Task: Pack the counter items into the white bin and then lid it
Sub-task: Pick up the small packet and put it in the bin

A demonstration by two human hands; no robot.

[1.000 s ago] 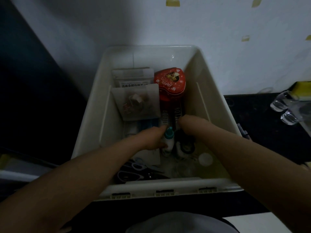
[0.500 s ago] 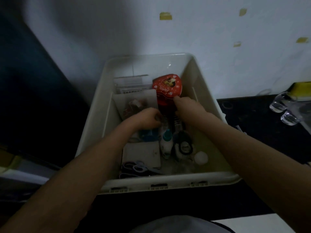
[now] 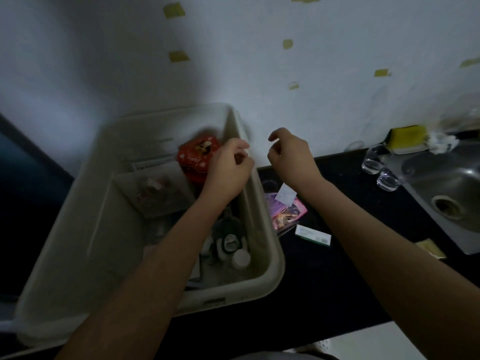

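- White bin (image 3: 262,211) stands on the dark counter (image 3: 324,276), already holding a red tin (image 3: 198,158), packets and small bottles.
- Unpacked beside it: pink packets (image 3: 287,213) and a green-and-white box (image 3: 313,235).
- Left hand (image 3: 228,168) over the bin, right hand (image 3: 292,158) over the counter; both loosely curled, holding nothing visible.
- No lid in view; judged partly packed, lidding outstanding.

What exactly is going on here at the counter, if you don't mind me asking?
A person is packing loose items into a white bin on a dark counter. Both hands are empty, fingers loosely curled: the left hand above the bin beside a red tin, the right hand over the counter. Pink packets and a small white box remain outside. No lid is visible.
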